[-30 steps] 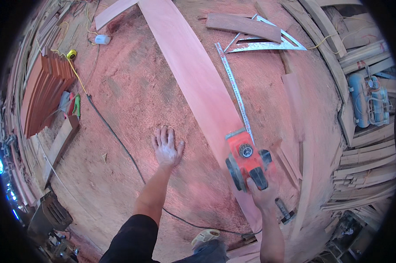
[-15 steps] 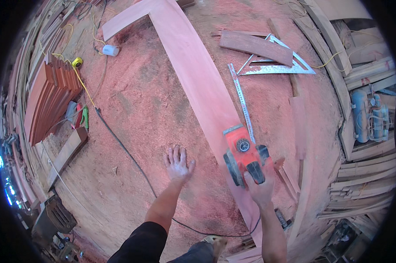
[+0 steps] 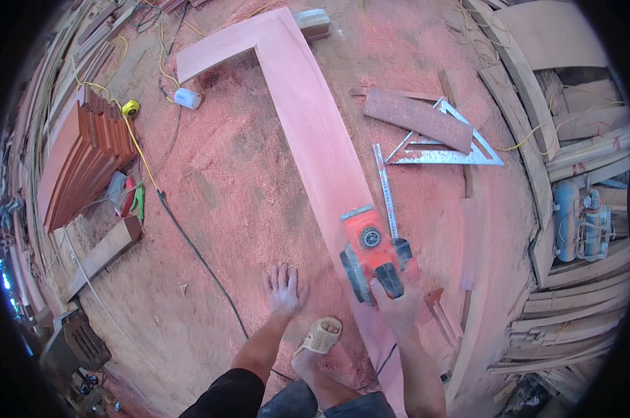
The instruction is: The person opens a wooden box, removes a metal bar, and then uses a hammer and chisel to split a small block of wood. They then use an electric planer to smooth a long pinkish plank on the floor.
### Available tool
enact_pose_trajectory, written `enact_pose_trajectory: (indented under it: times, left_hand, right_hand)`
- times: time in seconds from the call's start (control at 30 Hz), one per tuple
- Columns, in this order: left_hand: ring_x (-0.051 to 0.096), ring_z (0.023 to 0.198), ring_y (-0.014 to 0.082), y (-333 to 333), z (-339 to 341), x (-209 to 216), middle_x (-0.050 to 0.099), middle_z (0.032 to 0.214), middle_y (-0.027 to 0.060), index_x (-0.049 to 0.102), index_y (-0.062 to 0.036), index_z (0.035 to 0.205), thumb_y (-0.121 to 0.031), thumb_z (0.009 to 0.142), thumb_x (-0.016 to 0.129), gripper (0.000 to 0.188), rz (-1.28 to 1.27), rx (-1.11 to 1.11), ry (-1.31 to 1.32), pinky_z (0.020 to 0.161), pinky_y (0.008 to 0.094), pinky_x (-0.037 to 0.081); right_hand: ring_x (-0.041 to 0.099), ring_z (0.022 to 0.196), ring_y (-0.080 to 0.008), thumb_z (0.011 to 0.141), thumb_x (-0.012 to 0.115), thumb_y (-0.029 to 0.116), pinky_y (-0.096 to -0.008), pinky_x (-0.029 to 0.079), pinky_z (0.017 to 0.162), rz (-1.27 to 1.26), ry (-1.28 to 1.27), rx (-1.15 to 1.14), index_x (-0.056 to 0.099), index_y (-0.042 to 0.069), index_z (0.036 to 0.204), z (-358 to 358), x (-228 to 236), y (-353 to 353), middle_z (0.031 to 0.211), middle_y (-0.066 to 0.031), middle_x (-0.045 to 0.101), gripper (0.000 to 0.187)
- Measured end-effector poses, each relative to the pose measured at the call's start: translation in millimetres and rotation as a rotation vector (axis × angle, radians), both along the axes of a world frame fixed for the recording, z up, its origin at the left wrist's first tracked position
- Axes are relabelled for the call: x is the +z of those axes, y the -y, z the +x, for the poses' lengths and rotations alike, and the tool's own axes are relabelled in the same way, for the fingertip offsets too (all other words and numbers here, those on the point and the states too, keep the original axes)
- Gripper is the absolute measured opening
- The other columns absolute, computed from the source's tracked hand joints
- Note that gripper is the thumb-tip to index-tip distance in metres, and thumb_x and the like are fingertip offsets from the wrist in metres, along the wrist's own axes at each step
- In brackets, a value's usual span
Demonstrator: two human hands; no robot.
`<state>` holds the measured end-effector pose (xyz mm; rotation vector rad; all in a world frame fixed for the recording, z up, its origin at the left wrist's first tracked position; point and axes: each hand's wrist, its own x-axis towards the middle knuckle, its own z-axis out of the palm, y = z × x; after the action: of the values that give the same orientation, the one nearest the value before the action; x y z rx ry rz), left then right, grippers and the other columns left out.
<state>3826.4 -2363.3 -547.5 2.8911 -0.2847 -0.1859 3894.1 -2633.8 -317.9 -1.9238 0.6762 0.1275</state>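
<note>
My right hand (image 3: 400, 301) is wrapped round the rear handle of an orange-red electric hand planer (image 3: 364, 226). The planer rests on a long, pale pink wooden board (image 3: 308, 125), which runs away from me and meets a shorter crosspiece (image 3: 214, 61) at its far end. Left of the board, my left hand (image 3: 285, 291) is open, dusty and palm down over the sawdust, fingers spread; whether it touches the ground I cannot tell. A dark power cord (image 3: 200, 256) curves past my left arm. Beside the planer lies a white measuring rule (image 3: 384, 184).
A metal triangular square (image 3: 483, 155) lies at the right under a brown wood piece (image 3: 416, 120). Stacked curved red-brown boards (image 3: 85, 157), a yellow tape measure (image 3: 130, 108) and a white container (image 3: 187, 98) are at the left. My sandalled foot (image 3: 320, 337) stands near the board. Timber (image 3: 572, 306) lines the right.
The planer has advanced along the board, away from me, with my right hand on it. The view has shifted, showing more of my foot. My left hand stays in about the same place.
</note>
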Motion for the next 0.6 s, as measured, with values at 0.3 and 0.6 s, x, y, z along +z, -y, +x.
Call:
enact_pose_trajectory:
  times: [0.3, 0.6]
  left_hand:
    - [0.051, 0.132, 0.0409, -49.3, 161.9, 41.4, 0.052, 0.146, 0.0187, 0.061, -0.0129, 0.139, -0.042, 0.098, 0.064, 0.051, -0.186, 0.073, -0.107, 0.113, 0.0615, 0.036]
    - [0.034, 0.15, 0.0443, -76.5, 336.0, 6.0, 0.044, 0.159, 0.0207, 0.054, -0.0084, 0.149, -0.045, 0.098, 0.065, 0.064, 0.018, 0.065, 0.092, 0.123, 0.059, 0.026]
  right_hand:
    - [0.075, 0.071, -0.0231, 0.083, 0.084, 0.027, -0.039, 0.057, 0.069, -0.017, 0.059, -0.008, 0.077, 0.001, 0.108, 57.6, -16.7, -16.3, 0.076, -0.0109, 0.075, 0.036]
    - [0.065, 0.066, -0.0105, 0.088, 0.08, 0.016, -0.0315, 0.052, 0.062, -0.082, 0.066, 0.027, 0.076, -0.002, 0.099, 136.9, -16.4, -35.9, 0.073, -0.0015, 0.071, 0.022]
